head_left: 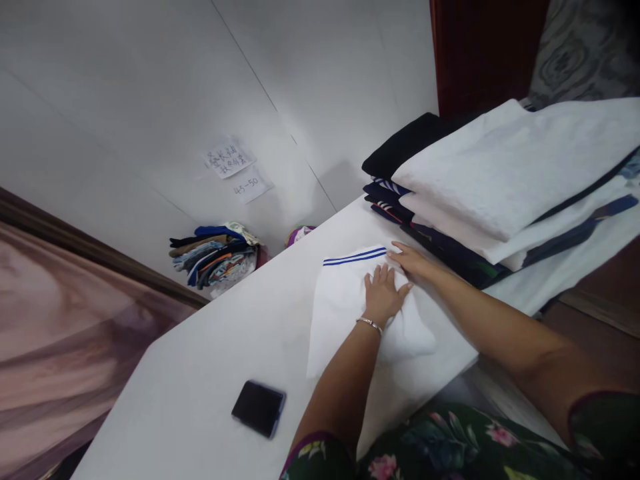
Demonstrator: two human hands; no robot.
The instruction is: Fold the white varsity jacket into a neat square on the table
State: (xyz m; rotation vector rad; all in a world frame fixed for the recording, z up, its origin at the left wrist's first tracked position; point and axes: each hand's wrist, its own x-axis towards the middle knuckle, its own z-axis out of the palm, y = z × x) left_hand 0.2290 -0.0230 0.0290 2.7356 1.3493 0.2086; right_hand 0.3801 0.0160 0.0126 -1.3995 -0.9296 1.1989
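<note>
At the far left, a small heap of folded coloured clothes sits on the floor against the white wall, under two handwritten paper notes stuck to it. On the white bench, near its front edge, a black phone lies flat, well apart from the hands. Right of it lies a white garment with blue stripes, folded flat, its two blue stripes along the far edge. The left hand, a bracelet at the wrist, rests palm-down on the middle of this garment, its grip open with fingers spread and flat, grasping nothing. Just beside it, the right hand lies at the garment's far right corner, fingers straight and pressed on the cloth, likewise open. Immediately right of that hand rises a stack of folded clothes, white pieces on top, dark navy and black ones beneath.
</note>
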